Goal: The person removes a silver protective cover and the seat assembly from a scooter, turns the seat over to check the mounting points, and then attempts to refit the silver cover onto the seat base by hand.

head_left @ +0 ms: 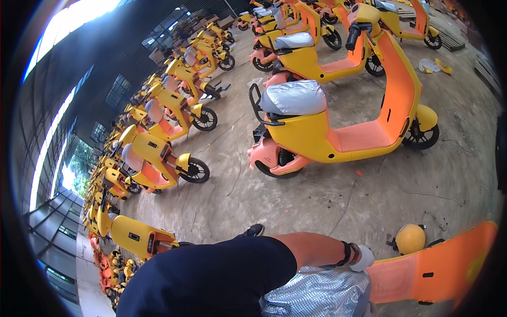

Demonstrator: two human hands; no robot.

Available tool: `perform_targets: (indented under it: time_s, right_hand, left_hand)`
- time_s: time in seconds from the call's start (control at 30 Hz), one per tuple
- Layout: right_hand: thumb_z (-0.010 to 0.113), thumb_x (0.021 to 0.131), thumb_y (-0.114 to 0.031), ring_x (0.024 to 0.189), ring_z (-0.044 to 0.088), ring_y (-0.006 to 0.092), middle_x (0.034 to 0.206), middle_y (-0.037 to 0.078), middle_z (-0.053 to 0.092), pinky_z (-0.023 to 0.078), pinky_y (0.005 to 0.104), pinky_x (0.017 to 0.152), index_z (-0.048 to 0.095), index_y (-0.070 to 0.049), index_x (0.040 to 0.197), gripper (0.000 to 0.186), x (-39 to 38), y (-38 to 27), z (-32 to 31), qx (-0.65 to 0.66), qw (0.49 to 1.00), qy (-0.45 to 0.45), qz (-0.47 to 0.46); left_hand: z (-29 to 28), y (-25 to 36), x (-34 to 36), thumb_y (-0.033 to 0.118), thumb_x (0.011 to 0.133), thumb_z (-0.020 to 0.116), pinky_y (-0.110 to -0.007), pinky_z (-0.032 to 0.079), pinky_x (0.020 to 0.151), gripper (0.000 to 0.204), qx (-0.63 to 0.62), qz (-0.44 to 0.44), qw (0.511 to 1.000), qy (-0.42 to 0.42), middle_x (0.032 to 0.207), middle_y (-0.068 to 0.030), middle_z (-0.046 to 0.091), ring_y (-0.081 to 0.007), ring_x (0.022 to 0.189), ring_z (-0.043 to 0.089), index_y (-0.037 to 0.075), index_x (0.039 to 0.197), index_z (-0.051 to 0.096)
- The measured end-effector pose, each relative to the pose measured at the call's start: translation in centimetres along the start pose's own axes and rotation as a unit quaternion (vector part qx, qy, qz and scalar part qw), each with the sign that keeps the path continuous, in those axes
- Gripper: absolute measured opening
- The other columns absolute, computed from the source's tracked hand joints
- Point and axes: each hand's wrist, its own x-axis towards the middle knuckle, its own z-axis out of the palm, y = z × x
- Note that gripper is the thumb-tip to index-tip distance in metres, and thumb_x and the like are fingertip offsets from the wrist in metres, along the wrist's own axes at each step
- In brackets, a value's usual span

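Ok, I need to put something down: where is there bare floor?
Bare floor lies between the large scooter right of centre and the outstretched forearm, though thin dark lines cross it. Another patch runs between that scooter and the left-hand scooter row. Crowded: inside that row, and along the top, where more scooters cluster.

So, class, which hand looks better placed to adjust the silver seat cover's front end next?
Probably the left hand: it is at the front end of the silver cover, beside the footboard. The right hand isn't clearly visible.
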Motion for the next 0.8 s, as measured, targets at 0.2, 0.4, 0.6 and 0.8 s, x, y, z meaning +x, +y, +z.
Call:
perform_targets:
  time_s: [0.2,0.4,0.6,0.8]
  right_hand:
    - [0.055,0.095,-0.024,0.086,0.067,0.0228,0.1,0.013,0.067,0.055,0.0346,0.075,0.061,0.002,0.114,0.033,0.2,-0.9,1.8,0.008,1.0,0.025,0.011]
    - [0.054,0.096,-0.026,0.087,0.066,0.0227,0.102,0.013,0.067,0.055,0.0351,0.076,0.06,0.002,0.114,0.033,0.1,0.2,6.8,0.051,0.997,0.061,0.02]
    - [0.054,0.096,-0.028,0.089,0.065,0.0226,0.104,0.013,0.066,0.054,0.0356,0.077,0.06,0.001,0.114,0.034,-4.1,8.9,15.0,0.21,0.972,0.103,0.016]
    - [0.059,0.094,-0.03,0.08,0.066,0.02,0.098,0.01,0.068,0.054,0.032,0.07,0.062,-0.001,0.111,0.034,-19.6,10.8,26.4,0.341,0.905,0.241,0.082]
  left_hand:
    - [0.9,-0.9,-3.4,0.015,0.08,0.062,-0.043,0.054,0.08,0.024,-0.033,-0.033,0.998,0.033,0.1,-0.0157,0.07,-0.0356,0.098,0.066,0.008,0.1,0.072]
    - [2.2,-3.0,-9.3,0.015,0.083,0.057,-0.046,0.052,0.08,0.026,-0.044,0.057,0.996,0.049,0.102,-0.0153,0.069,-0.0374,0.098,0.065,0.009,0.106,0.066]
    - [-0.8,-3.9,-19.0,0.024,0.08,0.06,-0.045,0.05,0.08,0.03,-0.112,0.079,0.99,-0.02,0.099,-0.0182,0.068,-0.0383,0.095,0.064,0.008,0.105,0.065]
    - [1.5,-9.1,-24.0,0.033,0.086,0.059,-0.038,0.047,0.093,0.048,-0.142,0.186,0.972,-0.029,0.125,-0.0144,0.059,-0.0333,0.109,0.059,0.005,0.125,0.057]
